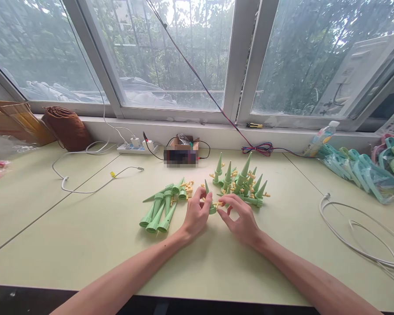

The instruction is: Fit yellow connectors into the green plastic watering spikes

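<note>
My left hand [198, 210] is closed around a green plant watering spike [212, 209], its pointed tip up and its wide collar low over the table. At the collar's side, the fingertips of my right hand [241, 217] pinch a small yellow valve [218, 204]; whether it is seated in the spike I cannot tell. Left of my hands lies a pile of green spikes [157, 212], with several loose yellow valves [189, 188] behind it. To the right, a cluster of spikes fitted with yellow valves [243, 179] stands mostly upright, a few lying down.
A power strip [136, 148] with plugs and a small open box [184, 142] sit by the window ledge. White cables [95, 191] curl at left, another cable [344, 251] at right. A bottle [321, 138] and bagged teal plastic items [364, 168] stand far right; a brown pouch [67, 128] stands far left.
</note>
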Available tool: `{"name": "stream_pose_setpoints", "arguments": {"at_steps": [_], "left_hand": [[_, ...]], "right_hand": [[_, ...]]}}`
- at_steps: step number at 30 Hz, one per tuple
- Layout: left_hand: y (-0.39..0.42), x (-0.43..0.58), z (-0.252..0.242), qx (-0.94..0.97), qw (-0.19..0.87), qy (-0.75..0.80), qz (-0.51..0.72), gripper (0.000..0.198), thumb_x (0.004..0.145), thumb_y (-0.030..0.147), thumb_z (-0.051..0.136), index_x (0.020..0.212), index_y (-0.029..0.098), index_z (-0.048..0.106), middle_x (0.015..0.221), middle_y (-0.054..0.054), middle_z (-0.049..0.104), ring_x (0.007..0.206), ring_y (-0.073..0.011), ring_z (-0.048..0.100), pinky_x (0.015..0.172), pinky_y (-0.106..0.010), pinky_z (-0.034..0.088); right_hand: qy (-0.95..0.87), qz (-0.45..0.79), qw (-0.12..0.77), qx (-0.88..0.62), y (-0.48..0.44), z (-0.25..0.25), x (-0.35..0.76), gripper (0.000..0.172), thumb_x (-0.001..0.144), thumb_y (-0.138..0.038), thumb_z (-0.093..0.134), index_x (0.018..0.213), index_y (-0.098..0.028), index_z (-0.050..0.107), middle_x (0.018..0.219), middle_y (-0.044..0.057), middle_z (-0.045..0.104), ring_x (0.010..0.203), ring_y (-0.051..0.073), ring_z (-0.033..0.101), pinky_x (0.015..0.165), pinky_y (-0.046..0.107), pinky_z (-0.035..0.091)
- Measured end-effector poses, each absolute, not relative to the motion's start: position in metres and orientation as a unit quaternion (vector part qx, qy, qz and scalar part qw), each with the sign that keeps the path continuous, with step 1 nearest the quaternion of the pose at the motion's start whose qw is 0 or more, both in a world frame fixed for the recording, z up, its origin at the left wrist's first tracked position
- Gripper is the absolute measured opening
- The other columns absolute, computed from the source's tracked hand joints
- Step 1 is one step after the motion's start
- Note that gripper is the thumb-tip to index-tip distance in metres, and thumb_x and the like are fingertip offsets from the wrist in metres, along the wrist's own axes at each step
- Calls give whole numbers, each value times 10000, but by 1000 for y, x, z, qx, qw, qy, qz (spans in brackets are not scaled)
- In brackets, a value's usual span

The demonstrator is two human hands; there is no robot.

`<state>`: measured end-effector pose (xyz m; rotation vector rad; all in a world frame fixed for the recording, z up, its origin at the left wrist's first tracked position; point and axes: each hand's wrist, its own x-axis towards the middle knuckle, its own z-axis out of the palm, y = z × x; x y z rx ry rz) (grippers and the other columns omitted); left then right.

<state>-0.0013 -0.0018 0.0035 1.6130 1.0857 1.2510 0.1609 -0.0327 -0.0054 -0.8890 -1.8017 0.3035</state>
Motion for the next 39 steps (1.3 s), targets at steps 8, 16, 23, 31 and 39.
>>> {"name": "stream_pose_setpoints", "arguments": {"at_steps": [8, 16, 23, 31, 39], "left_hand": [[-4, -1, 5, 648, 397, 427, 490, 341, 944, 492, 521, 803, 193, 441, 691, 52, 402, 438, -34, 307, 384, -174, 231], [-5, -1, 3, 655, 410, 417, 478, 349, 947, 513, 508, 815, 202, 418, 700, 54, 407, 417, -34, 348, 361, -169, 267], [-6, -3, -1, 687, 415, 385, 456, 265, 958, 459, 518, 883, 212, 462, 604, 70, 382, 425, -68, 400, 406, -181, 320], [-5, -5, -5, 737, 358, 360, 446, 177, 968, 397, 511, 969, 221, 497, 614, 64, 427, 480, -98, 465, 486, -205, 360], [-5, -6, -6, 780, 280, 352, 435, 105, 979, 317, 496, 993, 218, 528, 710, 35, 537, 560, -100, 510, 569, -215, 400]], "right_hand": [[-747, 133, 536, -370, -32, -7, 161, 131, 958, -196, 575, 1057, -230, 653, 956, 69, 679, 750, 167, 636, 589, 290, 577], [-730, 146, 543, -389, -34, -2, 160, 95, 956, -208, 578, 968, -211, 672, 851, 51, 670, 698, 159, 629, 580, 280, 572], [-686, 177, 562, -427, -32, -3, 160, 99, 939, -268, 607, 997, -199, 648, 835, 58, 692, 743, 188, 683, 596, 291, 587], [-652, 222, 574, -442, -32, -3, 160, 126, 929, -311, 621, 986, -199, 628, 751, 29, 647, 688, 176, 651, 608, 290, 601], [-621, 279, 576, -452, -30, -5, 163, 149, 927, -328, 622, 995, -198, 604, 721, 6, 599, 647, 158, 605, 545, 261, 562]]}}
